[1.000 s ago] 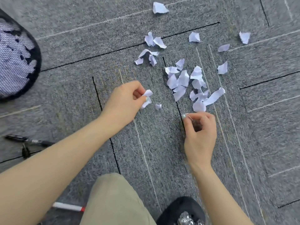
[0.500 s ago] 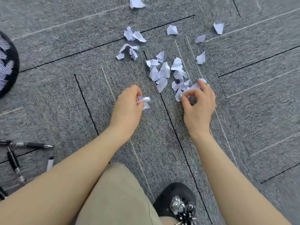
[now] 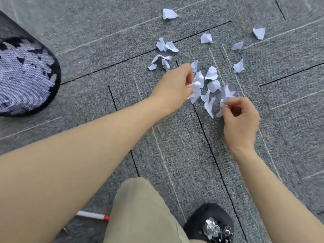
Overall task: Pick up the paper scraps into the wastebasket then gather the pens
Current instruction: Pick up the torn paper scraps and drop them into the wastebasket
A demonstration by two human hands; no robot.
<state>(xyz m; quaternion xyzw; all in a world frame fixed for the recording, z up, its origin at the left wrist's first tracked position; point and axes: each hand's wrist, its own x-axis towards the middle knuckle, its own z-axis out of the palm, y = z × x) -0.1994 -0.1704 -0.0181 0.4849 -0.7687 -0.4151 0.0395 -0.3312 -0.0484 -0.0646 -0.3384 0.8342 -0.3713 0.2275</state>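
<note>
Several white paper scraps (image 3: 211, 73) lie scattered on the grey carpet, thickest in the middle. My left hand (image 3: 175, 85) reaches into the pile with small scraps pinched between its fingers. My right hand (image 3: 240, 118) sits at the pile's near right edge, fingers closed on a few scraps lifted slightly off the floor. The black mesh wastebasket (image 3: 55, 74) stands at the far left, white paper showing through its mesh. A white pen with a red end (image 3: 93, 215) lies near my knee, partly hidden by my left arm.
My knee in beige trousers (image 3: 140, 213) and a black shoe with a silver ornament (image 3: 210, 225) fill the bottom. Loose scraps lie further off at the top (image 3: 168, 14) and upper right (image 3: 259, 32). Dark seams cross the carpet tiles.
My left hand has moved up and right into the pile, keeping its scraps. My right hand has lifted scraps from the pile's edge. The view swung left, showing the wastebasket again.
</note>
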